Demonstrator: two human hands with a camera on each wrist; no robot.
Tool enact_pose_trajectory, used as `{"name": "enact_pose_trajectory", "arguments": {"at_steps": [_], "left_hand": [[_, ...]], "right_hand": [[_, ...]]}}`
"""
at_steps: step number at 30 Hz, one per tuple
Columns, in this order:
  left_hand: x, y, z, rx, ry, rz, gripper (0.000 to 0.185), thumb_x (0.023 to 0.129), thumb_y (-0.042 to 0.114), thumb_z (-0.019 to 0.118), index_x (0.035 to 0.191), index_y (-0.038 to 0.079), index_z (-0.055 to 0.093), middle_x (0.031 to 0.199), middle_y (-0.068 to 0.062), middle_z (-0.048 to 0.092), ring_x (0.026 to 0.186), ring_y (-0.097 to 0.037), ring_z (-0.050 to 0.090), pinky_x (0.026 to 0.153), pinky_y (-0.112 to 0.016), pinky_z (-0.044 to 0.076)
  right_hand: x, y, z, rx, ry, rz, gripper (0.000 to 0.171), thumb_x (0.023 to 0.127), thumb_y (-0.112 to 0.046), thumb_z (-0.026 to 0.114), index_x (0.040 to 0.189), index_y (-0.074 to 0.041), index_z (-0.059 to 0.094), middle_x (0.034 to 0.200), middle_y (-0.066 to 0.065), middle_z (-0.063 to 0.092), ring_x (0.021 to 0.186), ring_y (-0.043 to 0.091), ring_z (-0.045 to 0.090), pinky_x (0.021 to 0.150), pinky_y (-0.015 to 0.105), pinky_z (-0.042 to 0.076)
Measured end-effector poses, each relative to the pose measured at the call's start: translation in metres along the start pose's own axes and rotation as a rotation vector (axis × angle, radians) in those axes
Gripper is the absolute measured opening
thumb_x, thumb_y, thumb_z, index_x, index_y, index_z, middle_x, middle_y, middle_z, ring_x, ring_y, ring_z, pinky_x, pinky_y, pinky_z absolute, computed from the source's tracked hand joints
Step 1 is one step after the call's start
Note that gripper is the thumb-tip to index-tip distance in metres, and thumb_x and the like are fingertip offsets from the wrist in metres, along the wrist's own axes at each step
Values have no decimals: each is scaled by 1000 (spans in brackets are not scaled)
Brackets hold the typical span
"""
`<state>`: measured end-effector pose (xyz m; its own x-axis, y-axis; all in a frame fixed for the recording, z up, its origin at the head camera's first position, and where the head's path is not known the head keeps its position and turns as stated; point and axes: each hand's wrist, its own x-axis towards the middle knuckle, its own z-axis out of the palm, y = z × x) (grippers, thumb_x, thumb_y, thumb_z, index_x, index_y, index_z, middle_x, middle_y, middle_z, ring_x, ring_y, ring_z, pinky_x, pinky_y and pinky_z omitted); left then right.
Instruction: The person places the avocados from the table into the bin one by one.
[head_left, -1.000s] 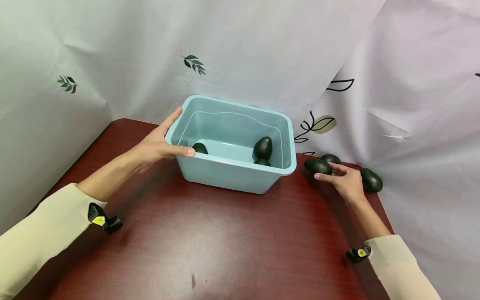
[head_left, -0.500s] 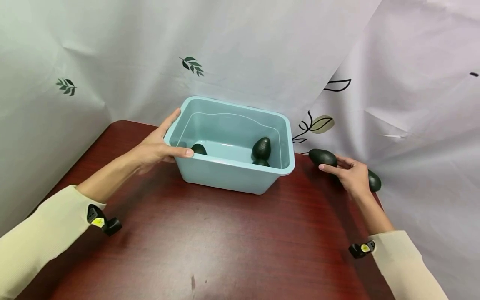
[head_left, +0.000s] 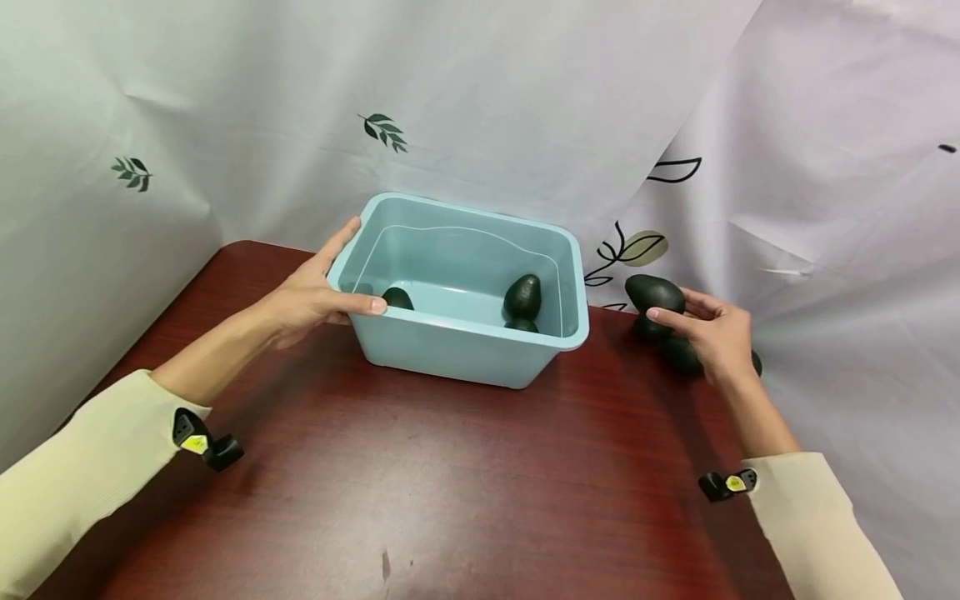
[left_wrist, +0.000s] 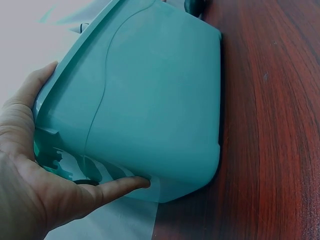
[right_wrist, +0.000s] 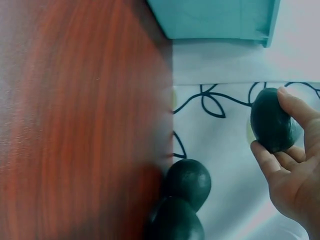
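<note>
Table [head_left: 465,492]: dark red wood-grain top, backed on the far and right sides by white sheeting printed with leaves. I see both forearms in cream sleeves reaching in from the near edge.

Tub [head_left: 457,333]: pale blue plastic, rectangular, standing upright on the table toward the far side, open top facing up.

Left hand [head_left: 311,292]: I read it as gripping the tub's left near corner, thumb laid along the near rim, fingers round the left wall. The left wrist view confirms the clasp on the rim [left_wrist: 55,90].

Right hand [head_left: 716,333]: fingers curled round one avocado, holding it clear of the table, to the right of the tub and apart from it.

Held avocado [head_left: 654,293]: dark green, pinched between fingertips and thumb; in the right wrist view [right_wrist: 272,125] its long axis runs roughly along the fingers.

Key relation: the tub's opening lies to the left of the right hand and slightly nearer me; the held fruit is just off the tub's right rim, about level with it. My right hand is the nearer one to the loose fruit.

Avocados on table [right_wrist: 185,200]: two, touching each other, under and behind the right hand near the sheeting.

Avocados in tub [head_left: 523,298]: one upright by the right wall, another [head_left: 397,297] low at the left near corner.
</note>
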<state>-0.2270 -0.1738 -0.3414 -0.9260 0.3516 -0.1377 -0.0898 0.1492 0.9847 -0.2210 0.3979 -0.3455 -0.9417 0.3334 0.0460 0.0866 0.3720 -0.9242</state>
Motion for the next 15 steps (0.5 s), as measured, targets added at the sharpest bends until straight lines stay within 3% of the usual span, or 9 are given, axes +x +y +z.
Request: {"name": "enact_pose_trajectory", "arguments": {"at_steps": [3,9,15], "left_hand": [[0,0,0,-3,1,0,128,94,15,88,178,56,0,187,-3,19,155,-43,44,104,-47,59],[0,-1,0,-4,-4,2,127,95,16,87,178,56,0,186,-3,20,154,-43,45,104,-46,59],[0,-1,0,-1,-4,6,127,96,16,87,178,57,-1,188,-1,17,154,-43,45,103,-46,59]], "right_hand": [[1,-6,-1,61,-21,-3,83,83,-16,103,154,1,66,96,-23,79,84,-4,75,67,17,63],[2,-15,1,-57,-9,7,83,84,-28,103,156,-8,68,97,-30,76,92,-8,72,70,14,61],[3,-24,6,-63,-21,-16,82,85,-29,103,156,-10,68,99,-29,76,87,-5,71,63,17,60]]}}
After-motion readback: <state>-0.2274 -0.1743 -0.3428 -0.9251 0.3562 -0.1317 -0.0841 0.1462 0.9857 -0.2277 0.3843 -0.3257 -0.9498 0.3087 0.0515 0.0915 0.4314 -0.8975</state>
